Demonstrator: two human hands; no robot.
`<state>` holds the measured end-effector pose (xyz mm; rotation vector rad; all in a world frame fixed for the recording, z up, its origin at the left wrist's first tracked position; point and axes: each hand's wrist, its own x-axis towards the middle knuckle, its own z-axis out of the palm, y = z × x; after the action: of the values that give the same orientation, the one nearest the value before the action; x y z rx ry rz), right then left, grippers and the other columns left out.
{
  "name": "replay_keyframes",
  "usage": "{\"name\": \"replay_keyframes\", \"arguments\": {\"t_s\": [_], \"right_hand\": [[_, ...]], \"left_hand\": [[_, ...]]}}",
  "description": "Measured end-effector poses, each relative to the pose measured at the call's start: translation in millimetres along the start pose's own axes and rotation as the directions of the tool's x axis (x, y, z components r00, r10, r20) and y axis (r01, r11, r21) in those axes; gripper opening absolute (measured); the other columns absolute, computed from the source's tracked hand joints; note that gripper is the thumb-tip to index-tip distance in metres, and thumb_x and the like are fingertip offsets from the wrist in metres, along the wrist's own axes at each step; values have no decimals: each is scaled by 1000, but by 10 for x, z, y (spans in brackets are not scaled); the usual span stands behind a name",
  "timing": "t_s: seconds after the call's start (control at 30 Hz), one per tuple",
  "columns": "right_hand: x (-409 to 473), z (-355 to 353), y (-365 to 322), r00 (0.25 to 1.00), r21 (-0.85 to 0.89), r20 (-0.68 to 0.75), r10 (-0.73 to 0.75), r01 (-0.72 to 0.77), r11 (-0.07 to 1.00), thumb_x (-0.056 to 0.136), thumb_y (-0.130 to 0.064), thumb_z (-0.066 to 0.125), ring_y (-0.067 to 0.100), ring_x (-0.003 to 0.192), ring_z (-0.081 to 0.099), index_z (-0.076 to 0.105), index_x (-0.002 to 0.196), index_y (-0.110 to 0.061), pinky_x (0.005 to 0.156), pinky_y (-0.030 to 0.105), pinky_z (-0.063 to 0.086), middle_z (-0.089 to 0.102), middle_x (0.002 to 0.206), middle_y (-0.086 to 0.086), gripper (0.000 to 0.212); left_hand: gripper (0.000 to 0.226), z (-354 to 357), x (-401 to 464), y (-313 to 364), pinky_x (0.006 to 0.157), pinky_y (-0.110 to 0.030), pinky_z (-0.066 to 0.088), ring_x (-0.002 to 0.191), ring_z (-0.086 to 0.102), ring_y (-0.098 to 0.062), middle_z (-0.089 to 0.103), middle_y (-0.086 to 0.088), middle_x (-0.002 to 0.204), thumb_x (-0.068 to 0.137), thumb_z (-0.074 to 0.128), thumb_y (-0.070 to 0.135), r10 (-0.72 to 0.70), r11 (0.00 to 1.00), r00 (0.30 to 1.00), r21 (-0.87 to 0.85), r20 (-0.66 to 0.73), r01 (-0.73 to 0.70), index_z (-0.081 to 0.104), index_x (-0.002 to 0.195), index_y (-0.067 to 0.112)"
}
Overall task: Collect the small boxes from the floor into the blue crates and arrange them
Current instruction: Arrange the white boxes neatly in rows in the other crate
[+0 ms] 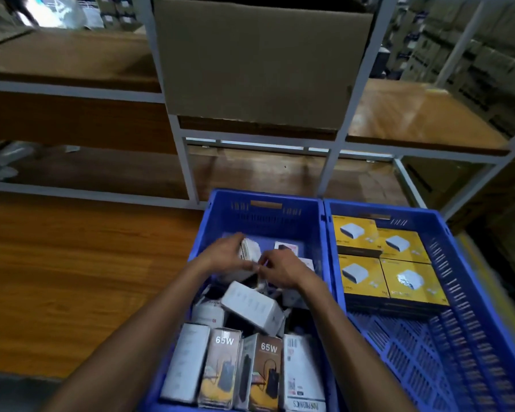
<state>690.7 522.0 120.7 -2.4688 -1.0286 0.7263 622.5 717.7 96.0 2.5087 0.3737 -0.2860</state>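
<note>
The left hand [225,257] grips a small white cardboard box [250,248] over the left blue plastic crate [263,200]; the right hand [280,270] pinches something unclear. The tilted white box [252,303] mid-crate may slide.

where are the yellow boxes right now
In the head view, four yellow boxes lie flat at the far end of the right blue crate, right of both hands.

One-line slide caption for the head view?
Both hands, left hand gripping a small white box, work inside the left blue crate.
</note>
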Motion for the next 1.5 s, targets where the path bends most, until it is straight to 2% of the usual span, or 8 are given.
{"name": "replay_keyframes", "arguments": {"t_s": [0.2, 0.4, 0.63, 0.9, 1.0, 1.1, 1.33, 1.5], "right_hand": [[17, 16, -146, 934, 374, -329, 138, -5, 928, 77, -47, 87, 17, 92, 63, 50, 112, -20, 74, 35, 51, 64, 104, -6, 59], [-7, 9, -310, 922, 447, -364, 130, 51, 893, 85, -46, 79, 14, 106, 61, 48, 132, -26, 76, 28, 54, 60, 120, -8, 60], [-53, -81, -390, 962, 933, -45, 270, -56, 355, 109, -47, 41, 34, 103, 73, 69, 124, -19, 80, 44, 63, 78, 109, 13, 42], [-31, 41, -259, 849, 510, -519, 99, 215, 833, 76, -68, 81, 0, 113, 61, 53, 136, -32, 87, 19, 52, 60, 131, -10, 75], [0, 15, -248, 856, 477, -514, 59, 227, 849, 75, -72, 78, 7, 117, 61, 55, 136, -31, 93, 25, 54, 58, 131, -8, 77], [-10, -90, -319, 906, 795, -365, 215, 182, 579, 93, -63, 66, 21, 104, 73, 67, 123, -29, 80, 39, 64, 72, 119, 3, 45], [27, -151, -194, 949, 993, 96, 300, -69, -100, 102, -66, 42, 31, 83, 67, 69, 128, -7, 60, 37, 60, 71, 112, 22, 70], [102, -122, -161, 958, 982, 146, 247, -110, -153, 105, -67, 33, 37, 98, 69, 69, 128, -7, 85, 51, 60, 72, 119, 24, 74]], "left_hand": [[74, -111, -95, -26, 90, -48, 63, 118, 65, -22, 61, -1, 134, 78, 78, 68, -138, 672, 977, -740, -163, -28, 45, 138, 40], [41, -219, -221, 98, 79, -45, 65, 115, 67, -27, 65, -3, 126, 101, 48, 67, -175, 511, 982, -859, -72, 28, 57, 121, 33], [33, -300, -258, 109, 87, -43, 62, 113, 69, -33, 71, -14, 124, 104, 59, 44, -131, 394, 990, -919, -44, 11, 60, 127, 20], [39, -301, -230, 183, 75, -36, 63, 107, 73, -28, 72, -14, 119, 98, 70, 44, -182, 353, 967, -930, -177, -104, 62, 122, 14], [53, -319, -180, 187, 73, -36, 64, 104, 73, -26, 71, -15, 118, 97, 63, 58, -245, 346, 959, -937, -139, -48, 59, 123, 12], [54, -388, -184, 152, 76, -35, 63, 96, 72, -24, 70, -15, 116, 103, 52, 59, -233, 348, 966, -937, -113, -26, 59, 123, 10], [33, -405, -242, 132, 70, -32, 52, 80, 56, -19, 69, -2, 117, 104, 53, 55, -38, 572, 987, -813, -156, -107, 62, 124, 30], [30, -429, -226, 188, 79, -31, 60, 95, 68, -17, 72, -5, 111, 106, 57, 42, -14, 522, 981, -838, -192, -157, 62, 132, 28]]}}
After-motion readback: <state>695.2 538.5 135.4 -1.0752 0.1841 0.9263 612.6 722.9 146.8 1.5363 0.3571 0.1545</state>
